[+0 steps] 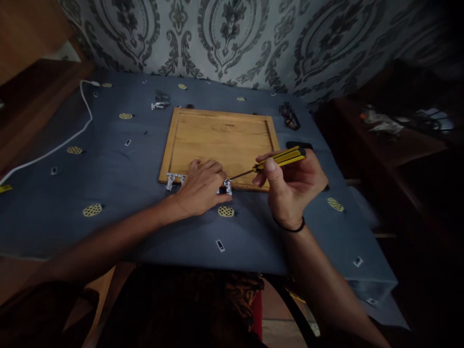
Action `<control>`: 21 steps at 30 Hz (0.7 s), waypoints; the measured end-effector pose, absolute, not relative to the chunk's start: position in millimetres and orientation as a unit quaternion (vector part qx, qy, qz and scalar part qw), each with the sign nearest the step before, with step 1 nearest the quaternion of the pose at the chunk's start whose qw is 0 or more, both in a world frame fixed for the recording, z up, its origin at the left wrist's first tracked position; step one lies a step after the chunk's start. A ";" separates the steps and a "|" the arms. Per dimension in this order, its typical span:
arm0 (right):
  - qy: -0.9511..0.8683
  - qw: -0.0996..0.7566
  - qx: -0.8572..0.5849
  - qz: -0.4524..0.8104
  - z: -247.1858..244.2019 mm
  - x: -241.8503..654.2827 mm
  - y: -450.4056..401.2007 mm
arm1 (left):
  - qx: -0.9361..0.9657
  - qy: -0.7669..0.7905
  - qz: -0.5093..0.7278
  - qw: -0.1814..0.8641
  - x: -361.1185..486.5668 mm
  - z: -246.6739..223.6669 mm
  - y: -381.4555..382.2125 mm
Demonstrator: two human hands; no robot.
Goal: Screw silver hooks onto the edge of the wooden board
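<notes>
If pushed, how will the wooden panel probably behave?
The wooden panel is probably stiff, given its framed border. Lying flat on the tablecloth, it would likely slide rather than tip.

A grey patterned backdrop (232,38) spans 12 o'clock. A white cable (91,116) crosses the blue tablecloth (253,241) between 9 and 10 o'clock. A dark looped item (293,128) lies at 2 o'clock.

hands (205,186) 2 | screwdriver (284,157) 1 | wooden panel (221,140) 1 | white cable (91,117) 1 | metal fittings (228,187) — at least three, some hidden
</notes>
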State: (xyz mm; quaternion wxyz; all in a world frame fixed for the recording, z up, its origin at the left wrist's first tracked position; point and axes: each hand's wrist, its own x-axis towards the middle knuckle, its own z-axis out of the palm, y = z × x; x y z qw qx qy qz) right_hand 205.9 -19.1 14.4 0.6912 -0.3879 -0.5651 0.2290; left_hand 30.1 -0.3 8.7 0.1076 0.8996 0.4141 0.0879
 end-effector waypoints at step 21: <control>-0.635 0.585 -0.406 0.298 17.3 221.9 -13.0 | 0.899 0.415 0.089 0.106 30.5 9.0 -0.9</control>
